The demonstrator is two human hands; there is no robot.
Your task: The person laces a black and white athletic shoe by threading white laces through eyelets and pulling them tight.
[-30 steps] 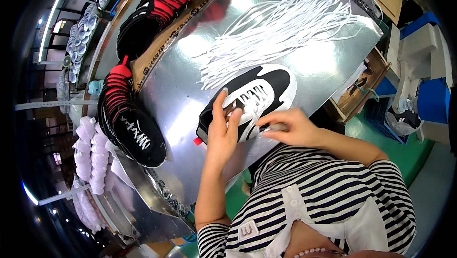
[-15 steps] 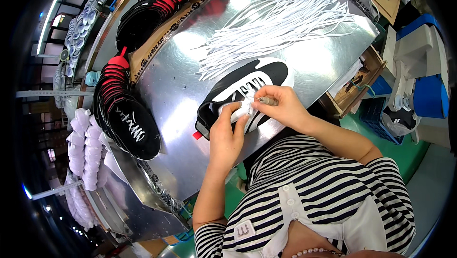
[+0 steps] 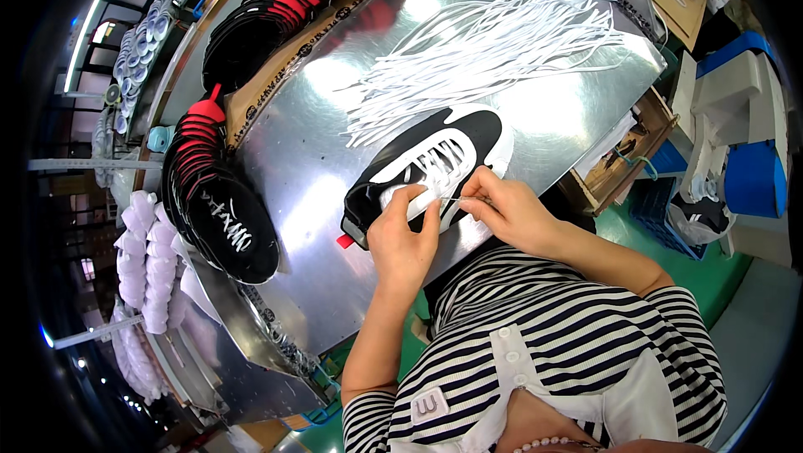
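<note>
A black and white shoe upper [image 3: 483,130] lies on the metal tabletop, its rounded toe to the far right and a red tab at the heel. White lace [image 3: 442,160] crosses its throat in several rows. My left hand [image 3: 398,240] pinches the white tongue and eyelet edge between thumb and forefinger. Close beside it, my right hand [image 3: 519,212] is closed on a thin metal lacing hook [image 3: 451,199], whose shaft points left to my left fingertips. The hook's handle is hidden in my fingers. Whether its tip has caught the lace is too small to tell.
Loose white laces [image 3: 485,51] spread across the far part of the metal table [image 3: 309,286]. Nested black and red shoe uppers [image 3: 226,219] stand at the left, with another row [image 3: 276,14] beyond. A wooden drawer [image 3: 631,148] juts out at the right, near a blue crate [image 3: 665,214].
My right hand has moved slightly right and down, drawing the hook away from the lace rows and baring its shaft. My left hand keeps its pinch on the upper.
</note>
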